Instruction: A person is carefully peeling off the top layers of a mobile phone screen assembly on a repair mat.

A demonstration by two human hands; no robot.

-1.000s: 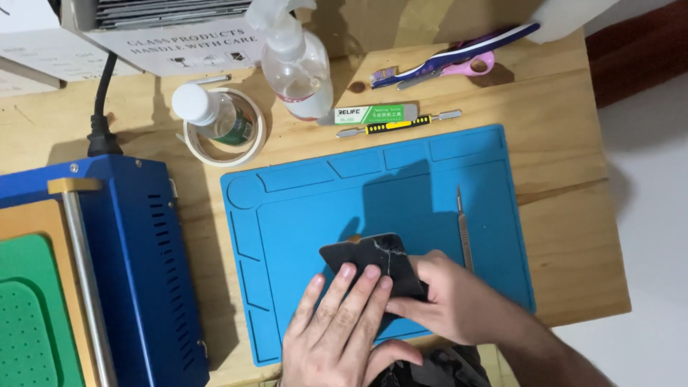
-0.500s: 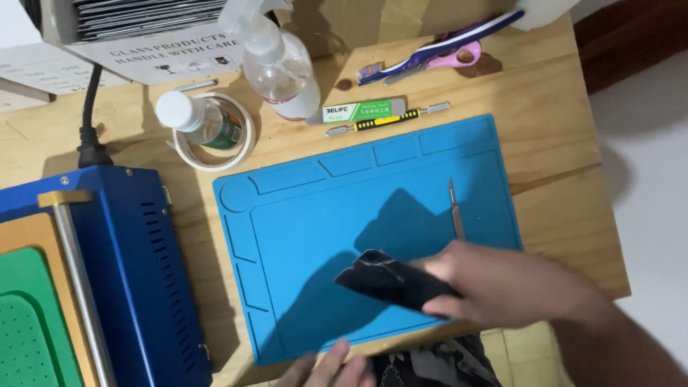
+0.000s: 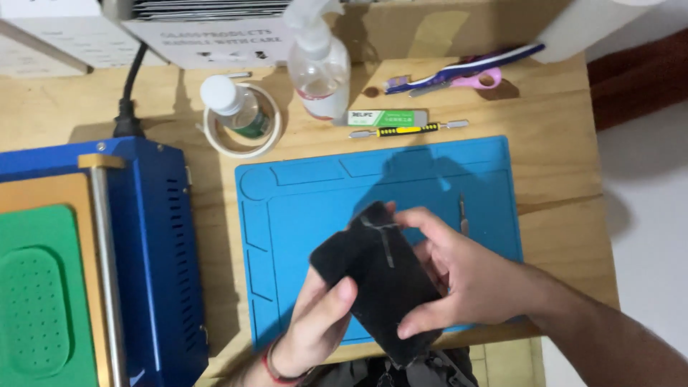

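Single head camera looking steeply down at wooden table (image 3: pixel 559 172), facing away from wearer's body. Sitting close: left hand (image 3: pixel 315 322) and right hand (image 3: pixel 466 276) filling lower frame, blue mat (image 3: pixel 301 201) sitting centre, blue machine (image 3: pixel 158 236) running off left edge. No second view sharing scene.

Both hands — left hand (image 3: pixel 315 322), right hand (image 3: pixel 466 276) — hold a phone-shaped slab (image 3: pixel 380 283) over the work mat (image 3: pixel 301 208); machine (image 3: pixel 93 265) at left, spray bottle (image 3: pixel 319 68) and scissors (image 3: pixel 466 75) behind.
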